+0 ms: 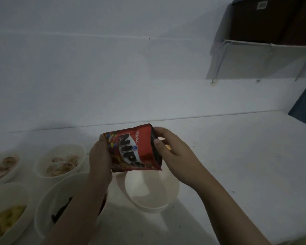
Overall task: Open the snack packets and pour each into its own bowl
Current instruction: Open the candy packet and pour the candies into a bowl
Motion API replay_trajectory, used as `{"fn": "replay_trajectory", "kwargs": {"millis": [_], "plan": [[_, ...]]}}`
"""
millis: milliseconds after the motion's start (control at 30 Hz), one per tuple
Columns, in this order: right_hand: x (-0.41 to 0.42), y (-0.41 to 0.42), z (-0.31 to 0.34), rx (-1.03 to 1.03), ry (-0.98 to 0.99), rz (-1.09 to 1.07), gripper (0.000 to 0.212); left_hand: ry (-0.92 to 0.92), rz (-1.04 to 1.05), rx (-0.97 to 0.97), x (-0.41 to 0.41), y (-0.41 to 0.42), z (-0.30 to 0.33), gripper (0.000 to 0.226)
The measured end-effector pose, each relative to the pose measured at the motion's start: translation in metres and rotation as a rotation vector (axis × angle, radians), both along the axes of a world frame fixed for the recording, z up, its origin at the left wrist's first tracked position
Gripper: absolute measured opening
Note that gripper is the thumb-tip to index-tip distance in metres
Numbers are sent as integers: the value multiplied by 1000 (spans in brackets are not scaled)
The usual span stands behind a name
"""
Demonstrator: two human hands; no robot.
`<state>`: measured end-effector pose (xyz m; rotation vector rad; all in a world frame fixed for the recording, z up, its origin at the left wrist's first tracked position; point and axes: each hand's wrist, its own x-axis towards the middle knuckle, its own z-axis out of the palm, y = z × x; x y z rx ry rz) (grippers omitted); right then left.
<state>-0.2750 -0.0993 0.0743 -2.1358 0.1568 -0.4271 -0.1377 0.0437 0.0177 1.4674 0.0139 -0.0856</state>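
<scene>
A red Nips candy packet [132, 149] is held up above an empty white bowl [152, 191] on the white counter. My left hand [100, 156] grips the packet's left edge. My right hand [168, 149] pinches its right edge between thumb and fingers. The packet is turned sideways, its print running upward. Whether its top is torn open cannot be seen.
Several white bowls stand at the left: one with dark pieces [60, 206] under my left forearm, one with yellow snacks [5, 218], two with pale brown snacks [62, 161] [2, 167]. A wall shelf [270, 45] carrying a dark box hangs at upper right.
</scene>
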Motion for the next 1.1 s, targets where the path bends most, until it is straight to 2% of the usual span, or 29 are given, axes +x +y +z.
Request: {"fn": "replay_trajectory", "kwargs": {"millis": [167,267,467,633,767,933,1100], "plan": [[23,16,-6,65,-16,-108,34,-41,11,126,16,12,-10,56],[35,19,-13,-6,-47,-181,27,-46,6,160,22,19,-16,58],[45,14,-34,-174,-3,-288,20,-84,11,206,25,24,-16,46],[41,16,-46,-219,53,-310,20,-142,9,231,23,27,-17,41],[40,14,-49,-250,102,-318,19,-195,15,315,25,27,-18,50],[37,13,-49,-265,148,-301,16,-265,1,366,27,29,-18,50],[36,13,-49,-363,206,-309,17,-337,-4,422,26,29,-15,49]]}}
